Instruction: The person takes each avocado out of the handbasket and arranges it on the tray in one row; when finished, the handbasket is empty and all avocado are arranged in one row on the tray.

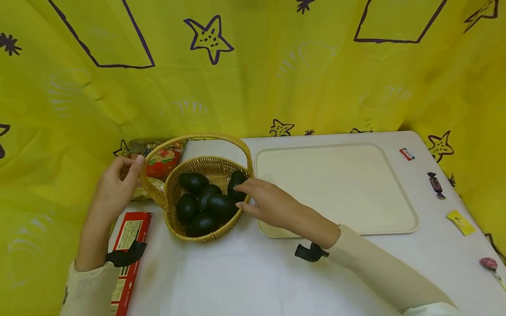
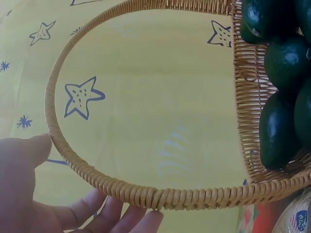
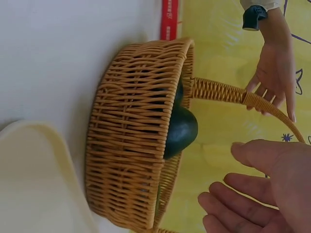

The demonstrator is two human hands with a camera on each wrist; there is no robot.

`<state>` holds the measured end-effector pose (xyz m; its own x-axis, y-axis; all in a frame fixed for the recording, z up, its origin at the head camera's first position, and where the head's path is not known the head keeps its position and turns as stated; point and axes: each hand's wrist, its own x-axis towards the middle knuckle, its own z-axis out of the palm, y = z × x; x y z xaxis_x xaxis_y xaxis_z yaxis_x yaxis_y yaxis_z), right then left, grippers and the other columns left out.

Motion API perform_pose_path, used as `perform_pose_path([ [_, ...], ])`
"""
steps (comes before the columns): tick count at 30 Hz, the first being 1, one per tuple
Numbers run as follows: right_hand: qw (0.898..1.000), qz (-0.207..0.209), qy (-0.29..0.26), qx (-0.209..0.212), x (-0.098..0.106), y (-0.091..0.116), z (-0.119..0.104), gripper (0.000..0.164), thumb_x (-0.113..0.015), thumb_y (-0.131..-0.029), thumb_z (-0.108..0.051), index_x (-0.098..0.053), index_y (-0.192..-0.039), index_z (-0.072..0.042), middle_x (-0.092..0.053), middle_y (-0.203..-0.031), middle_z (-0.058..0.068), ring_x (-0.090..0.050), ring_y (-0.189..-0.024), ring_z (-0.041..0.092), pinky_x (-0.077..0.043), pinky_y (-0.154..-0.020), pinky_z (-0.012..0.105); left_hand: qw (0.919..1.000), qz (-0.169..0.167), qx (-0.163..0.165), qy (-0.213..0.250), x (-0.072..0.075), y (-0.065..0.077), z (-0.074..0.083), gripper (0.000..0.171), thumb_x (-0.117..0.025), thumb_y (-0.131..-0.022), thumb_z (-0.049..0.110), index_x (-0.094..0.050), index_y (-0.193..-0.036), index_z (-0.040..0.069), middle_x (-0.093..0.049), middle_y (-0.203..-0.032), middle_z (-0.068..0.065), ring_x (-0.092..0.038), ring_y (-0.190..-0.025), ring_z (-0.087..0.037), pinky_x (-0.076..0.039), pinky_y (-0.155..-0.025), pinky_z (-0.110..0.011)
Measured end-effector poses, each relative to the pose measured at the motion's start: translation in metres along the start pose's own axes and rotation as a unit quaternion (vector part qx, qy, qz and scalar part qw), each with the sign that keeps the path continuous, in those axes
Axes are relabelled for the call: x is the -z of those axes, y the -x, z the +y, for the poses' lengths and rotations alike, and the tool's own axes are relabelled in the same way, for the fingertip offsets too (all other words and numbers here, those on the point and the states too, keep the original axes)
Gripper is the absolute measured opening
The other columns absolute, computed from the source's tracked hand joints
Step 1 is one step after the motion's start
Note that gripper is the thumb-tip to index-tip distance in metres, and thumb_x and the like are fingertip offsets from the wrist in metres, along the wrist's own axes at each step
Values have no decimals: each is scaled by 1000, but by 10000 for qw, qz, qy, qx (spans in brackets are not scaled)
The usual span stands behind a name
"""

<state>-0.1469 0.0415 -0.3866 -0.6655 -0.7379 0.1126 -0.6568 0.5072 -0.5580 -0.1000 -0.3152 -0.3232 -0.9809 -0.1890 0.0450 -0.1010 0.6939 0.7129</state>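
A round wicker basket (image 1: 207,239) with a tall arched handle (image 2: 160,197) contains several dark green avocados (image 1: 202,224). My left hand (image 1: 115,185) is at the left side of the handle, its relaxed fingers (image 2: 116,216) and thumb right at the outside of the woven arch. Over the basket's right rim reaches my right hand (image 1: 272,203), thumb and fingers apart and nothing between them. Its fingertips overlap the rightmost avocado (image 1: 236,181) in the head view. The right wrist view has the palm-side of this hand (image 3: 252,194) beside the basket opening, where one avocado (image 3: 181,131) bulges above the rim.
Right of the basket lies a shallow beige tray (image 1: 336,185). Wrapped sweets, including a purple one (image 1: 436,185) and a lollipop (image 1: 488,264), lie along the right table edge. A red box (image 1: 131,256) and packaged food (image 1: 166,159) are at the left. Yellow cloth (image 1: 256,82) hangs behind.
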Motion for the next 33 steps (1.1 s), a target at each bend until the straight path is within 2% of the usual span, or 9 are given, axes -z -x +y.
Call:
perform_pose_path([
  [3,9997,-176,111,96,-3,-13,-1,47,-71,-104,-23,-61,-143,2,-66,-135,15,-66,-119,28,-58,-100,37,9999,-92,-17,56,0,1,0,58,-42,-111,52,-53,-129,-2,-60,-125,-25,-67,-109,-48,-50,-71,-15],
  [8,9966,-789,223,5,-8,-37,4,54,-72,-103,-24,-56,-149,-1,-63,-139,17,-61,-126,27,-54,-106,38,9999,-71,9,85,-1,1,-1,56,-44,-111,53,-54,-124,-1,-60,-122,-22,-66,-108,-45,-51,-71,-13],
  [11,9928,-1183,198,10,-11,-47,6,57,-74,-102,-23,-54,-151,-2,-61,-143,16,-58,-132,28,-52,-110,39,9999,-81,-5,109,-1,1,-1,55,-44,-111,52,-54,-123,-1,-60,-120,-21,-66,-106,-39,-52,-72,-10],
  [17,9840,-1720,455,78,-17,-64,3,48,-78,-98,-16,-63,-142,-4,-64,-142,11,-58,-135,26,-50,-113,37,9999,-84,23,122,0,-1,-2,53,-45,-110,52,-55,-119,1,-59,-116,-17,-63,-95,-16,-52,-74,-8],
  [21,9776,-2048,451,-189,-18,-70,-1,59,-77,-99,-17,-54,-152,-7,-59,-150,11,-54,-141,27,-49,-115,37,9998,-51,51,202,-1,0,-1,53,-46,-110,52,-55,-117,0,-58,-115,-16,-61,-93,-10,-53,-74,-7],
  [24,9779,-2050,263,-323,-22,-70,-1,57,-77,-99,-19,-51,-149,-9,-61,-146,10,-60,-134,24,-53,-107,34,9996,-22,65,269,-2,1,0,54,-47,-110,52,-55,-117,-1,-58,-114,-16,-61,-92,-8,-54,-75,-8],
  [26,9809,-1915,162,-296,-25,-69,0,45,-76,-100,-20,-52,-137,-10,-67,-133,10,-66,-117,22,-56,-94,31,9995,-3,65,301,-3,0,0,54,-48,-110,52,-55,-117,-1,-57,-114,-16,-60,-92,-6,-55,-75,-8],
  [29,9852,-1685,291,-106,-28,-69,1,27,-73,-102,-21,-54,-119,-12,-68,-111,6,-64,-95,18,-53,-80,28,9995,19,56,303,-3,0,0,53,-48,-110,52,-55,-116,-1,-57,-112,-15,-61,-90,-4,-54,-74,-8],
  [33,9853,-1533,742,106,-34,-72,1,18,-69,-105,-22,-58,-115,-13,-64,-105,3,-61,-92,16,-53,-80,27,9994,2,72,347,-2,-1,-2,53,-48,-110,52,-54,-116,-1,-56,-112,-15,-60,-91,-5,-54,-75,-7],
])
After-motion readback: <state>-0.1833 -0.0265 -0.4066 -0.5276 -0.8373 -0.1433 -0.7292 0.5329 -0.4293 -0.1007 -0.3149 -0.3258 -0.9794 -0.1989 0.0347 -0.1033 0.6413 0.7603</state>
